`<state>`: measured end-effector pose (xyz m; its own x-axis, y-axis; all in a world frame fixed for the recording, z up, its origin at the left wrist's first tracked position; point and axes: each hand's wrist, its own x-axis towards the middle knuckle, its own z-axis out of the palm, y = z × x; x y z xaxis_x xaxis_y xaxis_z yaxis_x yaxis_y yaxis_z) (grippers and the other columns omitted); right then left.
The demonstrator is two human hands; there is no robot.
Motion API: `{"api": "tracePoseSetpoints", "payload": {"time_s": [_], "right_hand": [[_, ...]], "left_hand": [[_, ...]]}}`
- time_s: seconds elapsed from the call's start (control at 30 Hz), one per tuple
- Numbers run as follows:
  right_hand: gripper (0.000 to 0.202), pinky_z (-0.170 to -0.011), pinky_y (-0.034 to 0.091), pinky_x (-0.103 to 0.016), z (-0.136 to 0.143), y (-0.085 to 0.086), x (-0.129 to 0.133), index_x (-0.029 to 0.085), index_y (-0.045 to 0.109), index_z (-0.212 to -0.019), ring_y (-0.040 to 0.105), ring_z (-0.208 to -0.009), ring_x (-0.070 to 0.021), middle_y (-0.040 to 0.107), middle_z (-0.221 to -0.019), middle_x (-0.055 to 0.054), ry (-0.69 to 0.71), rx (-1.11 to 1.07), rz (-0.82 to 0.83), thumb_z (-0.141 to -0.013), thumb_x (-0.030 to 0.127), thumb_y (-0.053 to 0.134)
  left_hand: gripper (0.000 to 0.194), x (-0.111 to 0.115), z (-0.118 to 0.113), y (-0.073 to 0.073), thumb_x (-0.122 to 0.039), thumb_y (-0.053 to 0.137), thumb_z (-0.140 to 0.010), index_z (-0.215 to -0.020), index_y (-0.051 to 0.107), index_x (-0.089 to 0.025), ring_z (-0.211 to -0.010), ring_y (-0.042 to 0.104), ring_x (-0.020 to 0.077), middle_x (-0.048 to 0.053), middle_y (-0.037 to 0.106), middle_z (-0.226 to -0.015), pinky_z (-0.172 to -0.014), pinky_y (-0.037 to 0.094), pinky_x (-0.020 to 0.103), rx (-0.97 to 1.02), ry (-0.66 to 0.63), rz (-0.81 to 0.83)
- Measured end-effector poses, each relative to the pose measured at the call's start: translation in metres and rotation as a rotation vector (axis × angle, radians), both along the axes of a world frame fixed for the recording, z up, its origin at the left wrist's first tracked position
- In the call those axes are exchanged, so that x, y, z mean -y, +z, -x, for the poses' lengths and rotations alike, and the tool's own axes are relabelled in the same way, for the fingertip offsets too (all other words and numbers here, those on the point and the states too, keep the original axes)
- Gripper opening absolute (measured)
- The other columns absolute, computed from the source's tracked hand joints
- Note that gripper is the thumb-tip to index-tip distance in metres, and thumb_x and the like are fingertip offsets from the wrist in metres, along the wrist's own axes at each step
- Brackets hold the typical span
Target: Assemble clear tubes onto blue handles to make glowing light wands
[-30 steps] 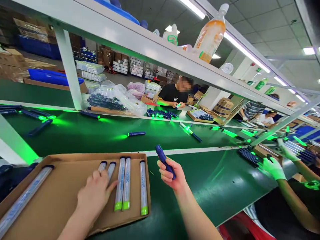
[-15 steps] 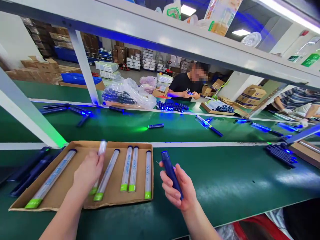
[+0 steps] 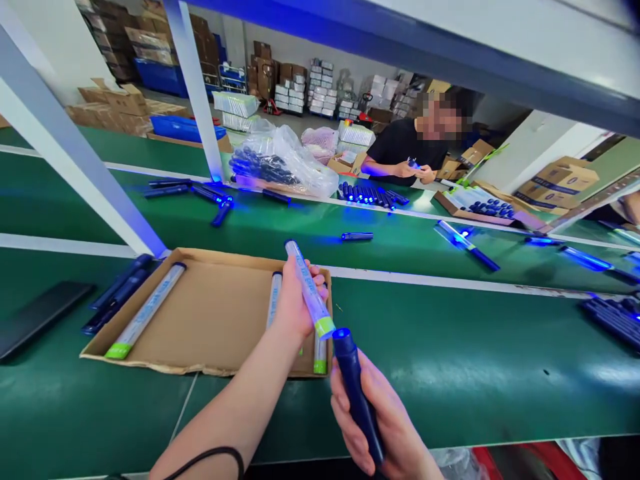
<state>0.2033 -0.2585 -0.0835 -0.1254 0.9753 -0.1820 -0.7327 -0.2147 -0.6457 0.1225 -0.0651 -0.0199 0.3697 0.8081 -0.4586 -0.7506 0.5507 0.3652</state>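
Note:
My left hand (image 3: 295,300) is closed around a clear tube (image 3: 309,285) with blue print and a green end, above the right part of a cardboard tray (image 3: 215,287). In my right hand (image 3: 375,413) is a dark blue flashlight (image 3: 356,393), its head glowing blue close to the tube's green end; whether they touch I cannot tell. Inside the tray, one tube (image 3: 147,310) lies at the left, and others (image 3: 321,353) lie at the right, partly hidden by my left hand and arm.
Dark flashlights (image 3: 120,293) and a black flat object (image 3: 40,317) lie left of the tray. Beyond a white rail, a single flashlight (image 3: 357,236) lies on the green surface. A person (image 3: 415,150) sits across, near a plastic bag of flashlights (image 3: 280,160). A slanted post (image 3: 85,140) stands left.
My left hand has lifted a tube and moved right, beside the flashlight in my right hand. Fewer tubes show in the tray. The view has shifted, and a black flat object shows at left.

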Motion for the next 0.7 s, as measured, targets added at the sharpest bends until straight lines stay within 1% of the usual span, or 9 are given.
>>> {"api": "tracePoseSetpoints", "payload": {"time_s": [0.07,0.13,0.23,0.3,0.37,0.43,0.57,0.63,0.7], "right_hand": [[0.027,-0.036,0.045,-0.013,0.004,-0.003,0.0,0.022,0.067,-0.109,0.051,-0.042,-0.0031,0.068,-0.086,0.001,-0.062,0.053,0.017,-0.107,0.048,0.063],[0.028,-0.041,0.046,-0.012,0.006,-0.003,-0.001,0.023,0.068,-0.119,0.056,-0.048,-0.0041,0.071,-0.09,-0.001,-0.102,0.132,0.058,-0.105,0.047,0.069],[0.042,-0.047,0.046,-0.014,0.009,0.003,-0.004,0.024,0.07,-0.128,0.057,-0.054,-0.0058,0.071,-0.084,-0.001,-0.074,0.265,0.096,-0.097,0.051,0.079],[0.044,-0.049,0.047,-0.016,0.009,0.006,-0.006,0.024,0.075,-0.126,0.055,-0.054,-0.0074,0.067,-0.075,0.0,-0.052,0.368,0.06,-0.094,0.054,0.081],[0.04,-0.048,0.048,-0.019,0.009,0.005,-0.007,0.024,0.08,-0.121,0.056,-0.053,-0.0092,0.063,-0.071,0.001,-0.093,0.507,0.005,-0.097,0.056,0.076],[0.035,-0.05,0.05,-0.021,0.009,0.002,-0.008,0.026,0.083,-0.118,0.06,-0.054,-0.0103,0.061,-0.074,0.001,-0.175,0.634,-0.025,-0.102,0.054,0.07],[0.025,-0.058,0.054,-0.022,0.009,-0.005,-0.008,0.034,0.082,-0.123,0.066,-0.059,-0.0099,0.06,-0.081,0.002,-0.294,0.84,-0.082,-0.104,0.046,0.069],[0.024,-0.06,0.056,-0.022,0.01,-0.005,-0.008,0.037,0.081,-0.123,0.067,-0.061,-0.0107,0.061,-0.083,0.002,-0.299,0.861,-0.088,-0.103,0.046,0.071],[0.033,-0.06,0.057,-0.023,0.012,-0.004,-0.007,0.038,0.076,-0.13,0.065,-0.063,-0.012,0.064,-0.087,0.002,-0.257,0.775,-0.022,-0.098,0.048,0.076]], "left_hand": [[0.032,0.0,0.005,-0.005,-0.044,0.052,-0.107,-0.087,0.052,-0.02,-0.049,0.045,0.0063,-0.004,0.05,-0.073,-0.04,0.034,0.015,0.012,0.025,-0.015],[0.029,-0.001,0.009,-0.009,-0.042,0.054,-0.107,-0.089,0.053,-0.019,-0.051,0.047,0.007,-0.004,0.05,-0.074,-0.04,0.035,0.015,0.02,0.046,-0.043],[0.029,-0.005,0.015,-0.013,-0.041,0.052,-0.108,-0.088,0.054,-0.019,-0.051,0.046,0.0074,-0.004,0.048,-0.075,-0.04,0.035,0.016,0.038,0.06,-0.049],[0.031,-0.008,0.018,-0.015,-0.041,0.051,-0.108,-0.086,0.052,-0.019,-0.05,0.043,0.0068,-0.004,0.046,-0.074,-0.039,0.033,0.015,0.053,0.075,-0.014],[0.03,-0.011,0.022,-0.019,-0.04,0.052,-0.108,-0.085,0.052,-0.019,-0.05,0.043,0.0063,-0.005,0.045,-0.074,-0.038,0.032,0.014,0.06,0.099,0.003],[0.03,-0.013,0.025,-0.022,-0.04,0.051,-0.107,-0.085,0.052,-0.019,-0.05,0.043,0.006,-0.004,0.046,-0.075,-0.039,0.032,0.014,0.049,0.121,-0.002],[0.032,-0.016,0.031,-0.025,-0.04,0.049,-0.107,-0.083,0.051,-0.02,-0.049,0.041,0.0065,-0.004,0.045,-0.074,-0.039,0.032,0.016,0.034,0.132,0.029],[0.032,-0.017,0.032,-0.024,-0.04,0.049,-0.107,-0.083,0.051,-0.02,-0.049,0.041,0.0069,-0.004,0.045,-0.074,-0.039,0.031,0.016,0.038,0.139,0.043],[0.032,-0.017,0.033,-0.021,-0.041,0.05,-0.107,-0.084,0.051,-0.02,-0.05,0.042,0.007,-0.004,0.046,-0.074,-0.04,0.032,0.016,0.041,0.142,0.048]]}}
